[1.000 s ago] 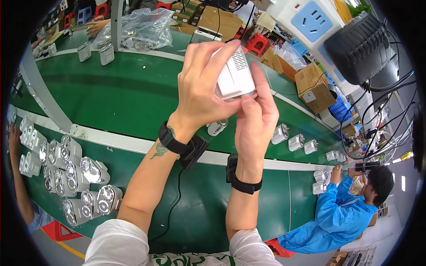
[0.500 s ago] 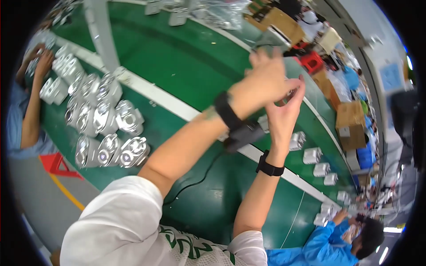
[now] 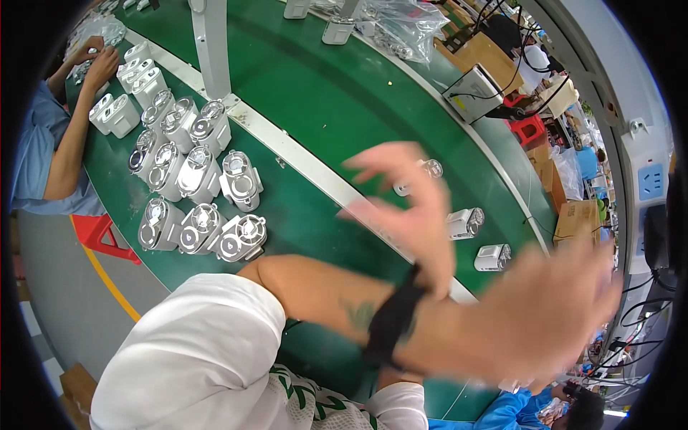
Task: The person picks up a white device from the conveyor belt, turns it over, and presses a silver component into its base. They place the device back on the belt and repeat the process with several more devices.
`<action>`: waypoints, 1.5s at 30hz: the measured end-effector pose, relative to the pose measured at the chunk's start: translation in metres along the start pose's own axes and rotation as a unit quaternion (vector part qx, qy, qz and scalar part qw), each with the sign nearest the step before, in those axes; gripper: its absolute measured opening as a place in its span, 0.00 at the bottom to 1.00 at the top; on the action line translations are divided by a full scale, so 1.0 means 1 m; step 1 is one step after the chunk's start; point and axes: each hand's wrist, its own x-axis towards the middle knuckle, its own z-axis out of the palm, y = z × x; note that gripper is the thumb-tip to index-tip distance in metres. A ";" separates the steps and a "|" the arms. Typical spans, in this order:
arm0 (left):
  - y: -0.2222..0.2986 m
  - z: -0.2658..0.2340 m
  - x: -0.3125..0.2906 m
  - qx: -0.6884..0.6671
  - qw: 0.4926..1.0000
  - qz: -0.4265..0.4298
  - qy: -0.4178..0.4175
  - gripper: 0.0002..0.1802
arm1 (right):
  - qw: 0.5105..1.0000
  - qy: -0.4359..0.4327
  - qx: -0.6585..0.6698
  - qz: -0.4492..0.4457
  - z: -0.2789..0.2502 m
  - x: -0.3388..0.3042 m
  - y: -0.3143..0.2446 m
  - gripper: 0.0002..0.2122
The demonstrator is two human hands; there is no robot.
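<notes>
My left hand is at the lower right, with its forearm lying across in front of my right arm. It is smeared by motion, so its fingers and anything in them cannot be made out. Above the green table, my right hand has thumb and fingers apart, with nothing visible between them. Closest to it are a small silver housing, partly behind the hand, and another silver housing to its right. One more silver housing stands between the two hands. Both wrists wear black bands.
Several rows of silver housings with round openings stand at left. A white rail crosses the green table, with a grey post rising from it. Co-workers sit at left and lower right. A grey box stands far right.
My hands were close together and are now apart. My left hand has swung right and down, crossing my right arm; my right hand has moved a little left and lower. The view has shifted.
</notes>
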 end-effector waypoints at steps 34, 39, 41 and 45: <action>-0.127 -0.070 0.056 -0.229 0.826 -0.292 -0.425 0.30 | 0.960 0.256 -0.110 0.010 -0.095 -0.061 -0.020 0.28; -0.123 -0.049 0.052 -0.344 0.809 -0.373 -0.297 0.25 | 0.915 0.327 -0.231 -0.051 -0.101 -0.058 -0.021 0.28; -0.119 -0.037 0.048 -0.337 0.837 -0.343 -0.260 0.24 | 0.905 0.355 -0.227 -0.048 -0.096 -0.055 -0.024 0.27; -0.117 -0.021 0.043 -0.352 0.869 -0.294 -0.186 0.22 | 0.869 0.460 -0.177 -0.036 -0.078 -0.044 -0.022 0.23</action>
